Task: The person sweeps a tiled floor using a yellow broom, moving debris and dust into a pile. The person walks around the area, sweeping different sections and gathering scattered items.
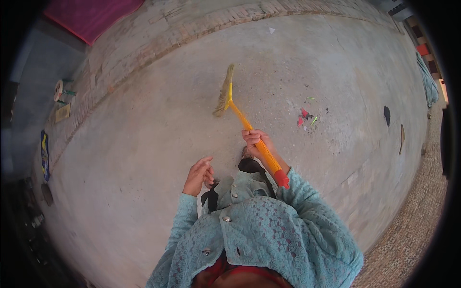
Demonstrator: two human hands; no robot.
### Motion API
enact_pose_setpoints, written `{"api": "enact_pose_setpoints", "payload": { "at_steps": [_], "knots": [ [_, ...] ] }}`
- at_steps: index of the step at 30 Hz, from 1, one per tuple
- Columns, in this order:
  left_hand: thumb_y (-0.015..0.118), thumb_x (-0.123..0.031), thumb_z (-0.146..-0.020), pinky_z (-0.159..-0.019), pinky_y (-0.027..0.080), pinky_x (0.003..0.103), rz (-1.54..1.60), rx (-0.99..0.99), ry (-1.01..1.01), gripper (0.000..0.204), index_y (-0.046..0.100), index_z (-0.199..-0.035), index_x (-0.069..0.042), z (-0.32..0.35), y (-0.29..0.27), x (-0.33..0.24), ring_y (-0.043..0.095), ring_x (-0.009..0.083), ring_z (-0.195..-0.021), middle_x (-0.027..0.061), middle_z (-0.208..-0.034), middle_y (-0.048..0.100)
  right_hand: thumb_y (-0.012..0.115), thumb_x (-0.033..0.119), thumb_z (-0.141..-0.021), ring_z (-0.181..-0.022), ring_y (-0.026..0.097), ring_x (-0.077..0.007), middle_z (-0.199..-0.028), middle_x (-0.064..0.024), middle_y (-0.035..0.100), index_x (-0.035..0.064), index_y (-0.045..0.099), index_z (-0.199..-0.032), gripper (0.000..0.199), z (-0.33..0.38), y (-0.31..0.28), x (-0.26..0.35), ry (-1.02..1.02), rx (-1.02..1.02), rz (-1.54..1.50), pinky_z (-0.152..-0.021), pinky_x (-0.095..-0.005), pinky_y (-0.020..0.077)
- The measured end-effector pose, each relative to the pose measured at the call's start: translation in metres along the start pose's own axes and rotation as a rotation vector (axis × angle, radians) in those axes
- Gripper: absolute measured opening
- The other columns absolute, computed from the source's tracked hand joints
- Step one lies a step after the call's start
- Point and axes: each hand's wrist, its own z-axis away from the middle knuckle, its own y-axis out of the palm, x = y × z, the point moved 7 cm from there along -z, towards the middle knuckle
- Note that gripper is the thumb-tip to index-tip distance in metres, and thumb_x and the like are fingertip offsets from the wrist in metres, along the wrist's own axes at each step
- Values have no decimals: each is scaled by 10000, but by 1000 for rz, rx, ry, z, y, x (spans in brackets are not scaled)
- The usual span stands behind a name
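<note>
My right hand (256, 142) grips the orange handle of a broom (242, 120). The handle ends in a red cap near my right sleeve, and the straw head (224, 91) rests on the concrete floor ahead of me. My left hand (199, 175) is raised in front of my chest, holding nothing, with its fingers loosely curled and apart. A small heap of red and green litter (305, 116) lies on the floor to the right of the broom.
A brick border (144, 48) curves along the far edge of the concrete floor. A pink mat (91, 17) lies at top left. Small objects (60, 91) sit by the left wall. A dark patch (386, 115) and brick paving (413, 221) are at the right.
</note>
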Motion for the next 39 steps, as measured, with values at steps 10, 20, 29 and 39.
{"api": "enact_pose_setpoints", "payload": {
  "at_steps": [10, 20, 29, 39],
  "knots": [
    [480, -248, -811, -405, 456, 264, 2, -476, -221, 297, 479, -1031, -48, 30, -106, 111, 491, 121, -472, 42, -644, 492, 370, 16, -699, -445, 461, -100, -587, -52, 415, -80, 339, -767, 122, 78, -95, 99, -79, -279, -147, -406, -195, 445],
    [478, -227, -810, -422, 461, 263, -71, -415, -191, 290, 474, -1038, -47, -3, -71, 79, 503, 130, -485, 44, -649, 498, 406, 57, -721, -432, 410, -83, -601, -45, 426, -51, 402, -781, 124, 129, -72, 235, -312, -276, 337, -386, -176, 378],
    [476, -221, -815, -403, 455, 273, -100, -550, -168, 289, 468, -1046, -47, -13, -64, 44, 503, 135, -476, 48, -628, 492, 405, 18, -740, -482, 409, -85, -814, -117, 417, 47, 380, -1143, 405, 160, 29, 149, -44, 1, 98, -396, -196, 393],
    [472, -153, -775, -356, 449, 278, -347, -654, -273, 278, 486, -1029, -41, -4, -67, 50, 511, 144, -437, 55, -607, 498, 410, 9, -695, -437, 442, -94, -621, -58, 418, -74, 347, -813, 158, 67, -74, 168, 202, -202, -63, -392, -189, 409]
  ]
}}
